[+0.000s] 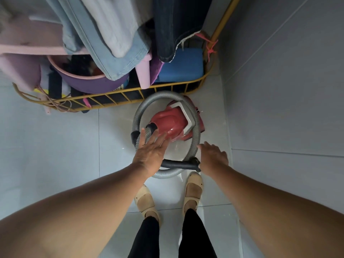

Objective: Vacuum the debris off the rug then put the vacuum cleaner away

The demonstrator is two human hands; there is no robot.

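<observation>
A small red vacuum cleaner [171, 121] sits on the pale tiled floor just in front of a yellow wire rack. Its grey ribbed hose [195, 131] is coiled in a loop around the body, and the black nozzle end [178, 164] lies across the near side of the loop. My left hand [150, 149] hovers over the hose and the vacuum's front with fingers spread straight, holding nothing. My right hand [214, 155] is by the right side of the hose loop near the nozzle tip, fingers loosely bent, gripping nothing. No rug is in view.
The yellow wire rack [130, 92] holds a purple basin [89, 79], a blue block [180, 66] and hanging clothes [111, 34]. A grey wall [279, 90] runs along the right. My feet in beige shoes [193, 189] stand just behind the hose.
</observation>
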